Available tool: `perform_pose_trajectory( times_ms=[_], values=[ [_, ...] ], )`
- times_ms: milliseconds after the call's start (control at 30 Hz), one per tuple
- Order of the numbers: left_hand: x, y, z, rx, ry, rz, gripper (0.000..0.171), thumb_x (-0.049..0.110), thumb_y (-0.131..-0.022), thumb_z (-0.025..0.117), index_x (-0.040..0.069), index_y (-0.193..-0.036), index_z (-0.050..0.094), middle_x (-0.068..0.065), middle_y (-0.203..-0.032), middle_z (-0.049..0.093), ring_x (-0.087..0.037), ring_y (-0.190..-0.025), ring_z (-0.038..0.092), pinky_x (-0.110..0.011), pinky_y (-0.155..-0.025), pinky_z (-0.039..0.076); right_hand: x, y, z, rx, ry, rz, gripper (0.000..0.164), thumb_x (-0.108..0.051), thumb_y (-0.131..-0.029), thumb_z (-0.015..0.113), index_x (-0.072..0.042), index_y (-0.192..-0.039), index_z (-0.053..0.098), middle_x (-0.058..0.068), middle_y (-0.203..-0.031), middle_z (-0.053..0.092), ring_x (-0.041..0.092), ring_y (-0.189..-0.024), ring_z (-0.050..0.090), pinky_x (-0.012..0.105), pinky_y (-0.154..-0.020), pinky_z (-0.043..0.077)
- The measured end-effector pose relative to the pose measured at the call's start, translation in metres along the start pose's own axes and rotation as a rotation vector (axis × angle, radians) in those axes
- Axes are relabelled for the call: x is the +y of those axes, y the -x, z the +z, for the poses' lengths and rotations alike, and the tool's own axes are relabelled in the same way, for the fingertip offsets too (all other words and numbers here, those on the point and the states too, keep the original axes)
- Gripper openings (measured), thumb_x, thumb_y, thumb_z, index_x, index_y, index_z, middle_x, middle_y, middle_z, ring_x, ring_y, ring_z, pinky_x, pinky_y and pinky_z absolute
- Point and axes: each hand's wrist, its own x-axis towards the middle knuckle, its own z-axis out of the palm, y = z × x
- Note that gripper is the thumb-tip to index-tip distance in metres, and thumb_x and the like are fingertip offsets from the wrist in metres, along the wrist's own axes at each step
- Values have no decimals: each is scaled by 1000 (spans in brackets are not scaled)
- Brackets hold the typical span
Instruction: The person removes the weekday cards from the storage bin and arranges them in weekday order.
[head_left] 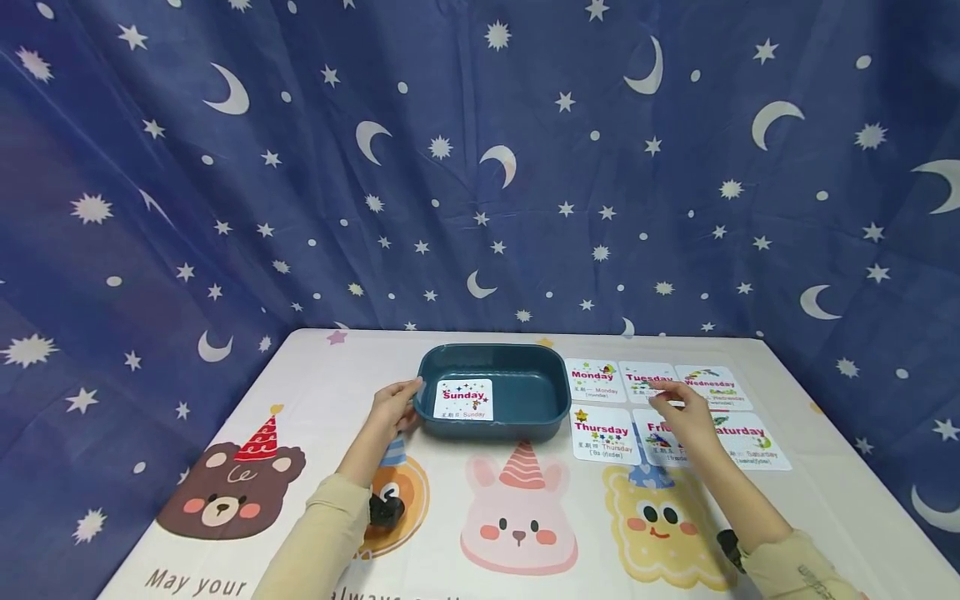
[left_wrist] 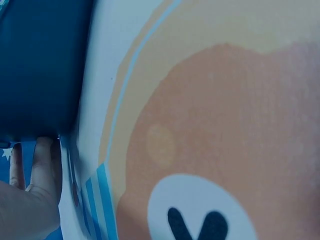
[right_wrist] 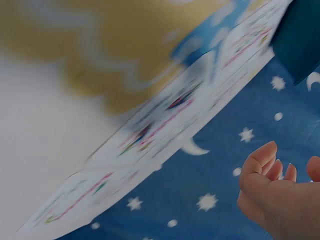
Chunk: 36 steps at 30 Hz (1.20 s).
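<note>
A dark teal plastic bin (head_left: pixel 487 431) stands on the table, and inside it lies a white Sunday card (head_left: pixel 463 400). My left hand (head_left: pixel 393 408) grips the bin's left end at the rim; the left wrist view has that hand (left_wrist: pixel 35 200) with its fingers against the bin wall (left_wrist: pixel 42 65). Over the Tuesday card (head_left: pixel 647 372) and the Friday card (head_left: pixel 652 437) hovers my right hand (head_left: pixel 686 414), fingers loosely curled. Nothing shows in the right hand's (right_wrist: pixel 280 192) fingers in the right wrist view.
Right of the bin, cards lie in two rows: Monday (head_left: pixel 594 382), Wednesday (head_left: pixel 712 388), Thursday (head_left: pixel 606 434) and Saturday (head_left: pixel 753 442) among them. A cartoon-printed cloth (head_left: pixel 442 500) covers the table. Behind it hangs a blue star-and-moon curtain (head_left: pixel 480 208).
</note>
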Motion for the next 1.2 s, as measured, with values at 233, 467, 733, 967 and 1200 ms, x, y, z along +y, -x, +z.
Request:
perform_pose_trajectory(
  times_ms=[233, 467, 733, 967, 1200],
  values=[
    [0, 3, 0, 2, 9, 14, 46, 29, -92, 62, -1, -125, 53, 0, -81, 64, -3, -59, 58, -16, -55, 48, -18, -2, 28, -50, -57, -33, 34, -9, -95, 51, 3, -126, 49, 6, -101, 52, 1, -82, 49, 27, -78, 52],
    [0, 1, 1, 2, 17, 11, 44, 29, -92, 62, -1, -124, 54, -3, -87, 66, -4, -63, 60, -17, -56, 48, -35, 0, 51, -91, -128, -55, 32, -8, -95, 51, 3, -125, 50, 9, -103, 55, 5, -84, 50, 30, -81, 51],
    [-1, 1, 1, 10, 19, 7, 44, 29, -92, 62, -1, -124, 55, -2, -85, 65, -4, -63, 59, -16, -55, 47, -52, -1, 75, -120, -201, -90, 29, -5, -93, 51, 5, -121, 53, 6, -95, 56, 8, -80, 55, 23, -72, 50],
    [-1, 2, 1, 10, 24, 3, 44, 29, -92, 61, 0, -124, 55, 1, -81, 64, -3, -60, 57, -16, -55, 46, -63, -2, 94, -159, -218, -99, 29, -5, -93, 52, 5, -121, 53, 10, -100, 58, 18, -86, 58, 29, -78, 52],
    [-2, 2, 2, 18, 27, 3, 44, 30, -91, 62, 0, -123, 56, 1, -78, 63, -2, -56, 55, -16, -54, 46, -69, -2, 113, -231, -225, -110, 27, -6, -94, 52, 4, -119, 54, 13, -101, 58, 17, -86, 60, 39, -83, 53]
  ],
)
